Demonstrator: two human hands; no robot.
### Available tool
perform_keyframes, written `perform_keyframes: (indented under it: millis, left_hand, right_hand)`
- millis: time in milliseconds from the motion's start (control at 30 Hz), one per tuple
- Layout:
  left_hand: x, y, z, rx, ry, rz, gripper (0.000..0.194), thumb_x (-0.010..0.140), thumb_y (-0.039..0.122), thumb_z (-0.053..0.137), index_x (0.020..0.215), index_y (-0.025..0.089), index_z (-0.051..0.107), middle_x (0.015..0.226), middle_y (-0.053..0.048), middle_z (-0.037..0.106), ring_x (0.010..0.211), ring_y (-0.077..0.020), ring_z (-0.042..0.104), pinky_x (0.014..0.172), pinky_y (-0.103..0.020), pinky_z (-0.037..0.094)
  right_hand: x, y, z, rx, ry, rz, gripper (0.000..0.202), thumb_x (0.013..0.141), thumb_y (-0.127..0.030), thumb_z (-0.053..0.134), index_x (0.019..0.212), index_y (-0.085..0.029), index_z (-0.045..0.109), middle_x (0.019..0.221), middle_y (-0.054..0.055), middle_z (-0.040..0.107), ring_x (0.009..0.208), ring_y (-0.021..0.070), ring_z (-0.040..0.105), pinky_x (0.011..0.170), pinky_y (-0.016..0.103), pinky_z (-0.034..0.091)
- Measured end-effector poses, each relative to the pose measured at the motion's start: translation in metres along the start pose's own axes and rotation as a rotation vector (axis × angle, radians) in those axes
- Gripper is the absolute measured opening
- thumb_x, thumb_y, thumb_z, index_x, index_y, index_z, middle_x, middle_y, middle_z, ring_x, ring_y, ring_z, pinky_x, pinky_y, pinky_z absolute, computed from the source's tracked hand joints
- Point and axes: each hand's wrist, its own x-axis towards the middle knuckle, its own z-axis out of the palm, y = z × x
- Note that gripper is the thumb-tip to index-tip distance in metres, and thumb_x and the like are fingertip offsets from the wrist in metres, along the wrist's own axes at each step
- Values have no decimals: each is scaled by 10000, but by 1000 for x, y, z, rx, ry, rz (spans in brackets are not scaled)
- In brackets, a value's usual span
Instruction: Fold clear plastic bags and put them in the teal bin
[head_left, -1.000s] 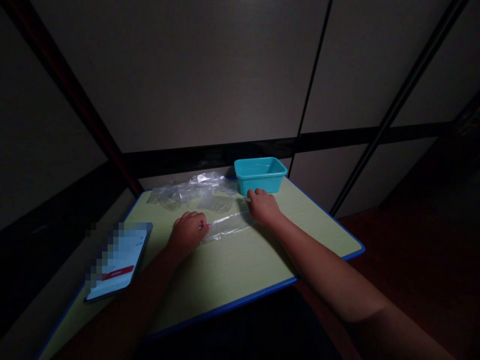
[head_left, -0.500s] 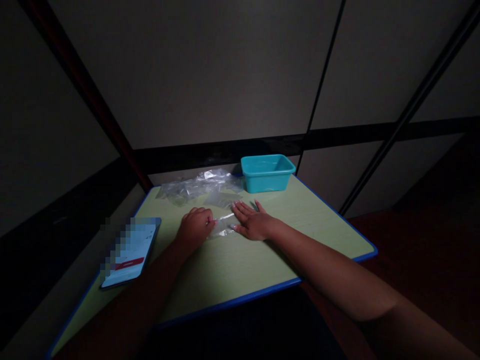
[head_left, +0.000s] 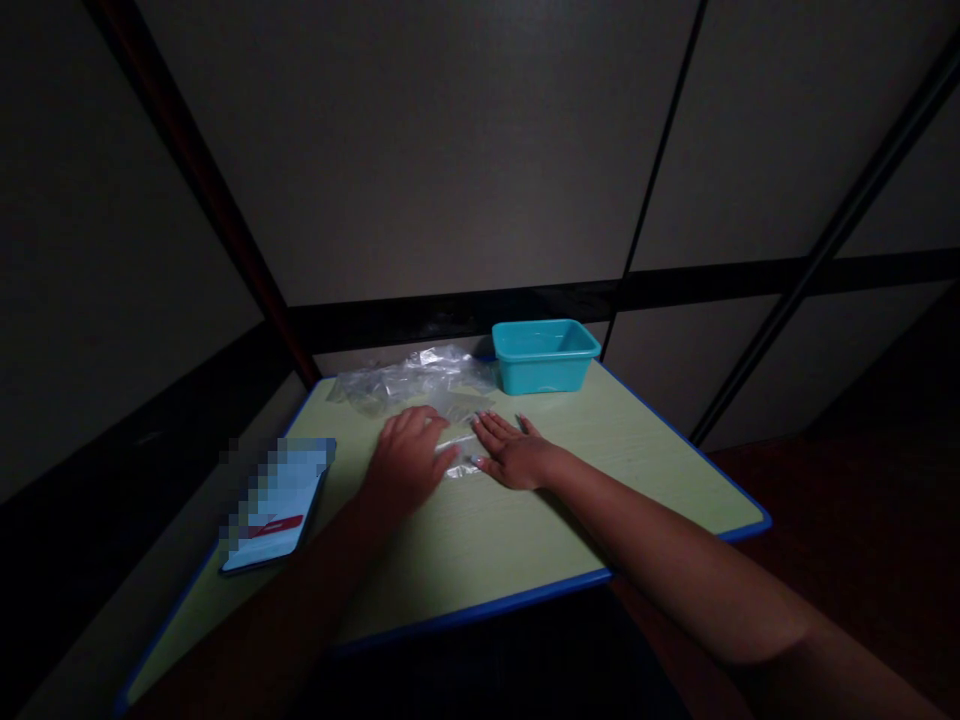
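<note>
A small clear plastic bag [head_left: 463, 467] lies flat on the table between my hands. My right hand [head_left: 517, 455] rests palm down on the bag's right part, with its fingers stretched out. At the bag's left end is my left hand [head_left: 409, 452]; its thumb and fingers are apart and reach over the plastic. Just beyond the fingertips spreads a crumpled heap of clear plastic [head_left: 405, 383], and it is hard to tell where one piece stops and another starts.
A turquoise plastic basket [head_left: 546, 374] stands at the back of the light green table [head_left: 480, 560], which has a blue edge. On the left lies a tablet or phone [head_left: 289, 500] with a lit, partly blurred screen. Pale panels [head_left: 450, 150] rise behind.
My left hand has let go of the bag's left end; its closed fingers have opened and reached forward over the plastic. My right hand stays flat on the bag. The view has shifted slightly.
</note>
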Motion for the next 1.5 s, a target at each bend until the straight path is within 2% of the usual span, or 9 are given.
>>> perform_keyframes:
  millis: [133,233,300,367,467,633,900,1133,1500]
  left_hand:
    - [-23,42,7,-162,-193,399,768,783,583,501,1396,187,259,1469,-142,251,1336,-302,224,1083,-462,156]
    - [-30,51,12,-210,-288,489,894,781,645,448,1442,180,66,1508,-151,105,1369,-293,132,1087,-452,153]
    - [-26,41,11,-220,-266,432,831,797,596,472,1433,187,128,1492,-148,178,1352,-296,184,1069,-448,199]
    - [-17,22,7,-205,-173,301,644,813,503,509,1351,194,335,1401,-140,358,1286,-291,304,1025,-430,275]
    - [-2,-11,-1,-112,-110,42,346,772,407,588,1018,164,570,1047,-113,570,1023,-259,486,887,-381,385]
    - [5,-43,-8,-81,-365,17,317,612,400,716,779,182,559,857,-52,560,909,-240,483,764,-309,393]
    - [6,-57,-19,-333,-646,-148,161,599,288,628,647,193,506,664,29,540,662,-151,525,557,-227,358]
    - [5,-70,-16,-494,-635,-191,99,587,198,534,673,206,486,633,54,583,630,-127,558,533,-204,365]
    - [3,-86,-15,-430,-684,-175,189,571,211,532,759,212,552,602,63,581,622,-139,572,533,-209,369]
  right_hand:
    - [-2,2,-2,-50,-50,-13,713,873,-450,301,1453,-151,14,1505,66,-47,1384,229,-31,1059,569,64]
    - [-2,3,-2,-79,-70,-11,779,843,-435,375,1450,-149,-21,1503,58,-73,1382,234,-44,1058,566,90]
    - [0,2,-1,-69,-62,24,734,862,-431,329,1451,-153,-9,1502,55,-77,1381,236,-54,1055,573,85]
    - [2,2,1,-42,-36,59,671,889,-442,239,1454,-162,8,1504,56,-63,1381,232,-51,1053,577,74]
    - [3,3,2,-22,0,91,634,906,-462,124,1454,-167,9,1507,55,-41,1383,220,-37,1053,579,63]
    - [2,7,0,-31,-17,121,623,907,-472,136,1454,-204,3,1508,49,-48,1381,228,-45,1042,597,46]
    - [3,12,-3,0,-51,106,679,882,-554,174,1451,-223,6,1505,41,-65,1381,227,-53,1040,600,28]
    - [5,15,-1,-4,-40,95,696,871,-573,174,1449,-223,6,1506,33,-55,1381,234,-53,1029,620,43]
    - [3,11,-4,4,-41,124,595,914,-471,127,1452,-228,58,1508,44,-47,1381,217,-52,1041,593,36]
